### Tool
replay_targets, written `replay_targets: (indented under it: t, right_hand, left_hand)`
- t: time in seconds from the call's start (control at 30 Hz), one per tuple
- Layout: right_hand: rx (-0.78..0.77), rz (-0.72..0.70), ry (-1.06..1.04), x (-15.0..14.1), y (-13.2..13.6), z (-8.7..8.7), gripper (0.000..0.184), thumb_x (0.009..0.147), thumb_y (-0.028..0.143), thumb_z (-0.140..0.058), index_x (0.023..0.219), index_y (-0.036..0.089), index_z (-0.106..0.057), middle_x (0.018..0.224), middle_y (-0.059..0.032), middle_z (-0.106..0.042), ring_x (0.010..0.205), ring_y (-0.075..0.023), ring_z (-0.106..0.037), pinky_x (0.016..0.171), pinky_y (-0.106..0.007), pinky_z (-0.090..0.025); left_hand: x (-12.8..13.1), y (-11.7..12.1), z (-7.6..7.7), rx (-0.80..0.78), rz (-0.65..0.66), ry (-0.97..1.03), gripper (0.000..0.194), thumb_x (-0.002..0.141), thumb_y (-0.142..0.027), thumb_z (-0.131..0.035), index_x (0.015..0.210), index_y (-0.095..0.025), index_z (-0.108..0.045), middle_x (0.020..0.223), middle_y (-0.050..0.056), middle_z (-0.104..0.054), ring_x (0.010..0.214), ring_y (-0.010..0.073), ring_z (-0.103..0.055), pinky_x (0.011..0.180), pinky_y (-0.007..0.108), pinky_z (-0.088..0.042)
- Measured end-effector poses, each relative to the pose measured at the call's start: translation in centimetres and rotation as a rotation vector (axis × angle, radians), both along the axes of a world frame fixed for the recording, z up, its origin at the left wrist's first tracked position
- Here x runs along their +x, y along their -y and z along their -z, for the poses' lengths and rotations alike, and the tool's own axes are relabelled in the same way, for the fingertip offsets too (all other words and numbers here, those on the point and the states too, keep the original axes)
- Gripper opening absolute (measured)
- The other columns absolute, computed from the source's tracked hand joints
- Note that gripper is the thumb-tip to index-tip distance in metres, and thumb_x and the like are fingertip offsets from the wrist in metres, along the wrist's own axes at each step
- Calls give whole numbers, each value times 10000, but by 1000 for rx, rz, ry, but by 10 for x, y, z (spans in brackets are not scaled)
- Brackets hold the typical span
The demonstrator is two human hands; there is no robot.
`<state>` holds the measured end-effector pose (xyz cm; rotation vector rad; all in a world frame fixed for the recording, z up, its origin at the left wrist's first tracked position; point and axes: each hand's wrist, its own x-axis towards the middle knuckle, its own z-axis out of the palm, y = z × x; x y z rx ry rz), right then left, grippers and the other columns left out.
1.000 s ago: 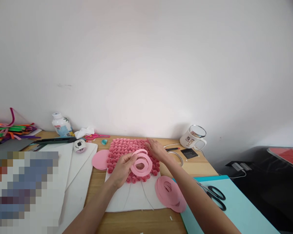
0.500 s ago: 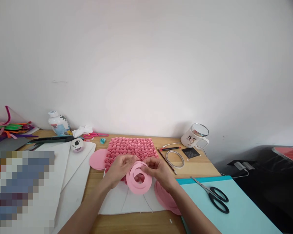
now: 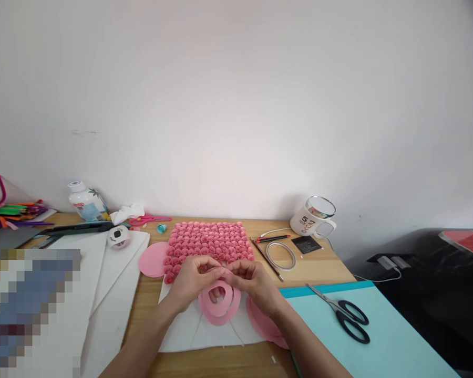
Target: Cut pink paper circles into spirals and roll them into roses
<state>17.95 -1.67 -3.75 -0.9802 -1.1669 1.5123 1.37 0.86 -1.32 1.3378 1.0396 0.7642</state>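
A pink paper spiral (image 3: 232,311) hangs from my fingers above a white sheet (image 3: 181,336). My left hand (image 3: 195,278) pinches its upper end, and my right hand (image 3: 254,281) pinches it too, the fingertips of both meeting there. Just beyond my hands lie rows of rolled pink paper roses (image 3: 208,236), partly covered by my fingers. A stack of pink paper discs (image 3: 264,323) sits beneath my right wrist, and another pink disc (image 3: 153,260) lies left of the roses.
Black-handled scissors (image 3: 345,312) rest on a turquoise folder (image 3: 394,331) at right. Behind stand a mug (image 3: 309,218), a cable coil (image 3: 280,255) and pencils (image 3: 268,260). On the left are a white bottle (image 3: 87,202), pink scissors (image 3: 150,219), a small white device (image 3: 119,237) and white sheets (image 3: 118,294).
My fingertips have come together at the top of the spiral. The spiral hangs a little lower and its rings are turned, while the whole view has shifted slightly.
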Motion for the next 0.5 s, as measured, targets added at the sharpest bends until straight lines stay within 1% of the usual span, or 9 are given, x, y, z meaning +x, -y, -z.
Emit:
replay_targets:
  t: [0.1,0.17,0.23,0.33,0.43,0.5]
  right_hand:
    - [-39,-42,-93,4,-1,-2,328,765,481,-645,815,169,-731,718,-27,-695,647,-153,-617,638,-278,-483]
    - [-68,-57,-137,6,-1,-1,358,766,502,-636,840,168,-740,737,-43,-710,667,-167,-634,657,-297,-495]
    - [-93,-40,-159,8,-2,0,320,717,459,-705,843,168,-748,734,-46,-719,676,-172,-641,655,-295,-502]
    - [-141,4,-193,7,-2,2,277,644,366,-787,843,177,-753,722,-38,-729,663,-167,-647,631,-282,-514]
    - [-176,24,-214,4,-1,4,273,602,319,-819,834,190,-752,714,-27,-732,606,-158,-647,564,-267,-521]
    - [-174,31,-210,2,-1,4,252,591,312,-826,794,185,-750,680,-19,-724,568,-153,-641,523,-259,-520]
  left_hand:
    - [0,-1,1,119,-113,-41,182,680,-325,-687,642,-151,-653,637,19,-629,540,135,-554,457,209,-410]
    - [0,-1,2,112,-138,-54,180,676,-326,-684,659,-151,-645,642,8,-602,523,123,-521,415,195,-369]
    - [1,-1,2,103,-135,-50,176,678,-321,-678,660,-152,-631,631,-1,-577,513,115,-495,403,188,-344]
    - [3,2,0,135,-107,-22,163,677,-296,-678,630,-153,-615,611,-1,-569,541,117,-491,447,190,-365]
    - [5,4,-2,134,-61,10,168,684,-301,-675,614,-161,-615,578,-2,-566,535,123,-493,465,201,-376]
    - [6,5,-3,143,-47,10,183,694,-316,-670,603,-166,-617,577,1,-576,538,129,-502,469,206,-378]
